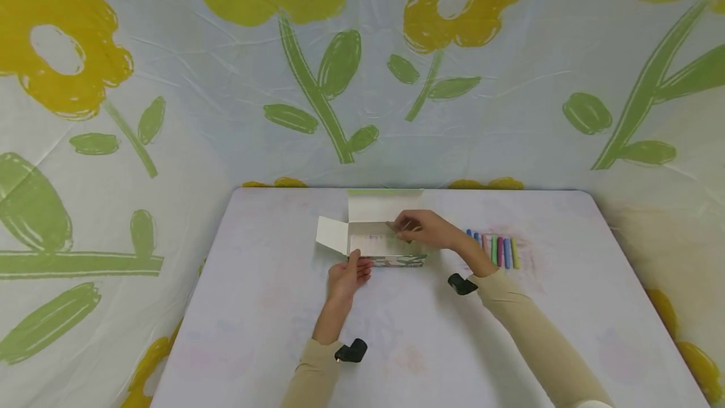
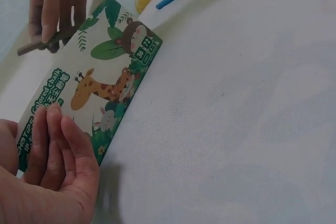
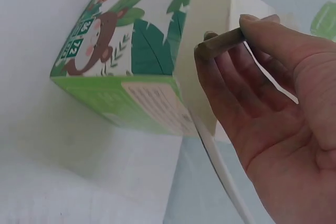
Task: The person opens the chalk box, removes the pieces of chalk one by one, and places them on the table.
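Observation:
A cardboard chalk box [image 1: 399, 261] with green leaves and cartoon animals stands open-topped near the middle of the table. My left hand [image 1: 345, 279] holds its front wall at the left end, thumb at the rim and fingers against the printed face [image 2: 105, 90]. Over the right part of the opening, my right hand [image 1: 428, 229] pinches a brown chalk stick [image 3: 223, 43] between thumb and fingertips. In the left wrist view, the same chalk [image 2: 32, 48] shows behind the box's upper edge. The bottom of the box is partly hidden by the right hand.
Several coloured chalk sticks [image 1: 506, 253] lie in a row right of the box, partly behind the right forearm. The box's lid [image 1: 385, 206] stands up at the back and a side flap [image 1: 332, 235] sticks out left. A flowered cloth [image 1: 238, 93] hangs behind the white table [image 1: 255, 257].

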The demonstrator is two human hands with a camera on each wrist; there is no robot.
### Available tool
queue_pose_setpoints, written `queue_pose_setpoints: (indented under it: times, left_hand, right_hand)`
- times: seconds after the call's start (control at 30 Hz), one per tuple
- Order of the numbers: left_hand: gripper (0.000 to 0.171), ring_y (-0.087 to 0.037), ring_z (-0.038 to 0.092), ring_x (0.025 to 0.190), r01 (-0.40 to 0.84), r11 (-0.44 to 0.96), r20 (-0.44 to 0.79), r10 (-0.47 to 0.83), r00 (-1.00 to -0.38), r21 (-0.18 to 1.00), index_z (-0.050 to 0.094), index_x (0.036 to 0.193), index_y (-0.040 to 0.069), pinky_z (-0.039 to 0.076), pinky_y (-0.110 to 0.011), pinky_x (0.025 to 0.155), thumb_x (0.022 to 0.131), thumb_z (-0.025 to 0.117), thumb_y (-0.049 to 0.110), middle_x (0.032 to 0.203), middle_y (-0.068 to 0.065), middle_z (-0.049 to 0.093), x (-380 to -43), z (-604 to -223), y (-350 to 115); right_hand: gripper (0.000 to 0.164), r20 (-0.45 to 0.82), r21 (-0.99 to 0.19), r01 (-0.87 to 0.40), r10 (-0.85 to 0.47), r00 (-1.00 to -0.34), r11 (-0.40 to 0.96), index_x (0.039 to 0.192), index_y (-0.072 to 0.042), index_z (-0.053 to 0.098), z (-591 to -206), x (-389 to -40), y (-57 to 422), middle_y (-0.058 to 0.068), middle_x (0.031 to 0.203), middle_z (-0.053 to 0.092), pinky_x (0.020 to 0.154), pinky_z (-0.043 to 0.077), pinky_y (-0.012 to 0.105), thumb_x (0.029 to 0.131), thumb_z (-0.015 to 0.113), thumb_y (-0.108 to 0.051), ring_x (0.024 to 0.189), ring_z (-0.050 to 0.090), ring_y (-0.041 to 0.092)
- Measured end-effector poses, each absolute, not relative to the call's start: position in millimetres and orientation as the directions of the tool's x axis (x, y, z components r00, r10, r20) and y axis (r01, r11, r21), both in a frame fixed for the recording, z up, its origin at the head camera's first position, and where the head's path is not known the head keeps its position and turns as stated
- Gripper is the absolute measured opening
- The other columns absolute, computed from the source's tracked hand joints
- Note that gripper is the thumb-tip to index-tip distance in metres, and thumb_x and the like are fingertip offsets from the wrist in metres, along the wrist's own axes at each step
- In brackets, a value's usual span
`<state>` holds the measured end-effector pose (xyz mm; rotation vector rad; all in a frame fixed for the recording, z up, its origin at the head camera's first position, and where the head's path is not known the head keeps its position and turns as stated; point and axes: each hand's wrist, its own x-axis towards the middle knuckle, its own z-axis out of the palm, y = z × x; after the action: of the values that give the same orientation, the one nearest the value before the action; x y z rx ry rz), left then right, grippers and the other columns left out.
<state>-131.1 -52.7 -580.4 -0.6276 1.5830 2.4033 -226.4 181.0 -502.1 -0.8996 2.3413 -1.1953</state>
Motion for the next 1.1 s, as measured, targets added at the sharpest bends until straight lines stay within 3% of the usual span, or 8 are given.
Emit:
queue_pose_setpoints:
  times: [0.13,0.27,0.53,0.97,1.1]
  left_hand:
    - [0.043,-0.011,0.066,0.069,-0.391,-0.403,-0.457,-0.077,-0.886,0.827,0.069,0.1,-0.017,0.058,-0.025,0.07,0.106,0.059,0.025,0.086,-0.015,0.075,-130.9,-579.9,-52.2]
    - [0.042,-0.01,0.066,0.068,-0.383,-0.402,-0.456,-0.1,-0.884,0.831,0.071,0.096,-0.014,0.058,-0.023,0.069,0.104,0.062,0.027,0.083,-0.011,0.075,-129.8,-576.6,-51.4]
    - [0.039,-0.01,0.065,0.067,-0.376,-0.389,-0.452,-0.121,-0.884,0.841,0.072,0.091,-0.009,0.057,-0.022,0.067,0.104,0.063,0.027,0.077,-0.007,0.073,-132.5,-578.4,-50.8]
    - [0.043,-0.011,0.066,0.069,-0.388,-0.375,-0.455,-0.106,-0.884,0.842,0.07,0.1,-0.014,0.057,-0.022,0.068,0.105,0.062,0.028,0.084,-0.011,0.075,-131.8,-577.6,-52.3]
    - [0.043,-0.011,0.066,0.07,-0.396,-0.378,-0.457,-0.086,-0.885,0.837,0.07,0.101,-0.015,0.058,-0.024,0.07,0.105,0.061,0.027,0.086,-0.012,0.075,-131.6,-578.1,-53.2]
  right_hand:
    - [0.022,0.018,-0.827,-0.383,-0.661,-0.75,0.412,0.117,0.004,0.066,-495.7,-225.4,191.6,0.012,0.108,0.069,0.09,0.057,0.045,0.1,0.068,-0.008,0.101,0.068,0.027]
    - [0.019,0.049,-0.841,-0.372,-0.63,-0.775,0.392,0.115,0.002,0.066,-487.8,-225.1,202.6,0.013,0.104,0.069,0.086,0.058,0.036,0.099,0.069,-0.007,0.096,0.068,0.027]
    - [0.023,0.016,-0.874,-0.283,-0.558,-0.83,0.396,0.12,0.002,0.064,-472.6,-222.3,233.7,0.015,0.104,0.07,0.089,0.053,0.027,0.102,0.066,-0.013,0.099,0.067,0.029]
    - [0.034,-0.021,-0.896,-0.162,-0.404,-0.914,0.414,0.129,0.0,0.061,-461.3,-211.9,282.3,0.018,0.117,0.068,0.09,0.056,0.023,0.103,0.066,-0.021,0.103,0.068,0.018]
    - [0.037,-0.021,-0.909,-0.14,-0.379,-0.925,0.392,0.13,0.004,0.058,-463.9,-207.7,296.3,0.022,0.115,0.067,0.089,0.056,0.022,0.104,0.064,-0.021,0.099,0.069,0.019]
